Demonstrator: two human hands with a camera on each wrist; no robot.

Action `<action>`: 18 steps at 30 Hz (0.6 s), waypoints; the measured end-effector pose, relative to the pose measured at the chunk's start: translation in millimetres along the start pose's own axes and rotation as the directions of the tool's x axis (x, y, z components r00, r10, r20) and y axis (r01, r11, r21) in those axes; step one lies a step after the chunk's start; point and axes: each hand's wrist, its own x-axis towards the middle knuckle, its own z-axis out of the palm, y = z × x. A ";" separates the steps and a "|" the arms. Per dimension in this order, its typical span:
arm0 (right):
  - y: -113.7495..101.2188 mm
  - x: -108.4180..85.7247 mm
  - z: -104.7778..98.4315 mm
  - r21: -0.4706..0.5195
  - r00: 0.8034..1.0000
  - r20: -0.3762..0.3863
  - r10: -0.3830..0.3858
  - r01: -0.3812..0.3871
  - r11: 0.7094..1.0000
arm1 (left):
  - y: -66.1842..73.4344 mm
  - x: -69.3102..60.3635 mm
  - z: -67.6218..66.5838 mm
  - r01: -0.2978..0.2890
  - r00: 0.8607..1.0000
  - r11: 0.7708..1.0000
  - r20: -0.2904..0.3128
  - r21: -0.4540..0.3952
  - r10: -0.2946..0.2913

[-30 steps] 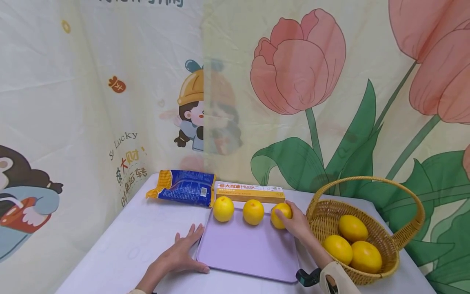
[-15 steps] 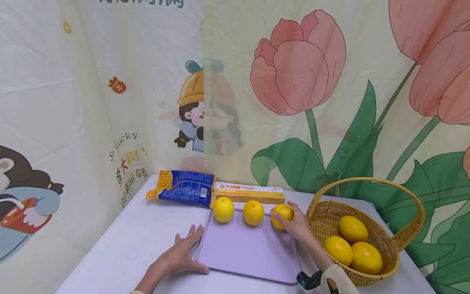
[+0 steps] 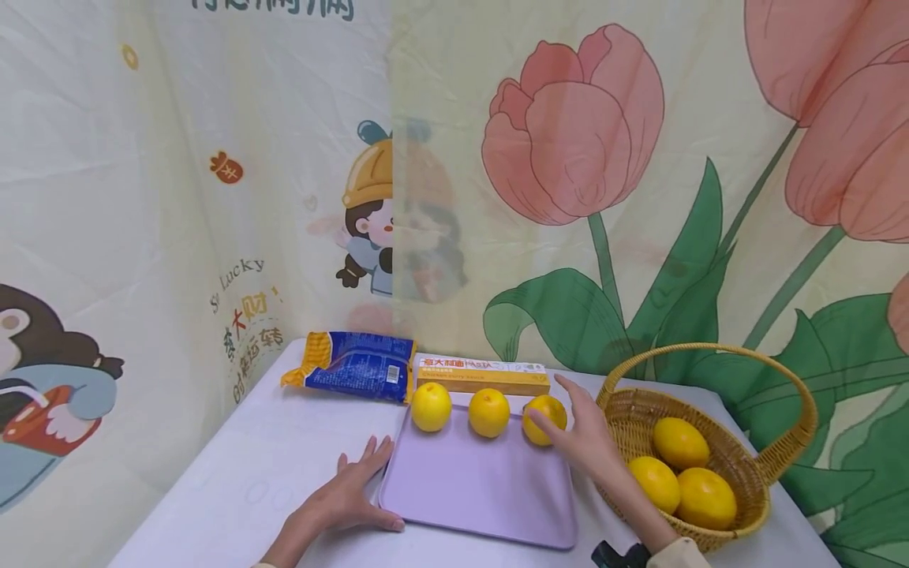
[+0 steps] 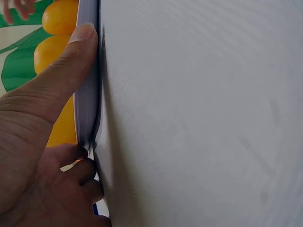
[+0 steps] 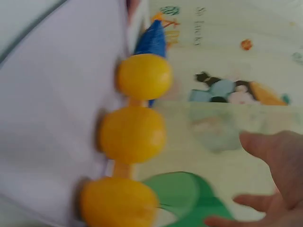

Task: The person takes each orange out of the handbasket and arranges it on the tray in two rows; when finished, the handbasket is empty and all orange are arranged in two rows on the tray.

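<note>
I'm looking down at a tabletop covered in white cloth (image 3: 234, 481), walled in by a pale fabric backdrop (image 3: 568, 150) printed with pink tulips and cartoon figures. On the cloth lies a flat, lilac, rectangular tray (image 3: 476, 489), my landmark. Beyond its far edge is a long white-and-orange cardboard pasta box (image 3: 521, 383); past its far left corner, a blue-and-orange plastic packet (image 3: 362, 367).

A second ago I had the right hand (image 3: 588, 442) around the rightmost fruit; now its thumb and fingers are spread wide and it has drawn back toward the tray's right side, holding nothing. In the right wrist view it appears clear of the fruit. The left hand (image 3: 348, 493) hasn't moved: relaxed and wide at the tray's left edge, its thumb touching the rim by the near left corner.

Along the tray's far edge sit three round yellow-orange fruits, left (image 3: 431, 407), middle (image 3: 488, 412) and right (image 3: 551, 408), apart from one another. To the tray's right stands a brown woven basket (image 3: 628, 418) with a tall arched handle (image 3: 710, 347), holding three more such fruits (image 3: 706, 498).
</note>
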 end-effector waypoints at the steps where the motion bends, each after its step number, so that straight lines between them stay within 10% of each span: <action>1: -5.4 -4.7 -9.5 0.001 0.999 0.016 -0.030 0.030 1.000 | 0.0 -0.4 -0.6 0.002 1.000 1.000 0.000 -0.002 -0.002; 9: 10.7 -22.0 -106.4 -0.119 0.990 0.098 -0.105 0.116 0.986 | 0.7 1.7 -1.2 -0.021 1.000 1.000 0.007 -0.011 0.021; 18: 91.6 13.0 -150.5 -0.295 0.983 0.101 0.152 -0.116 0.948 | 1.9 2.4 -0.7 0.011 1.000 1.000 0.011 0.005 -0.011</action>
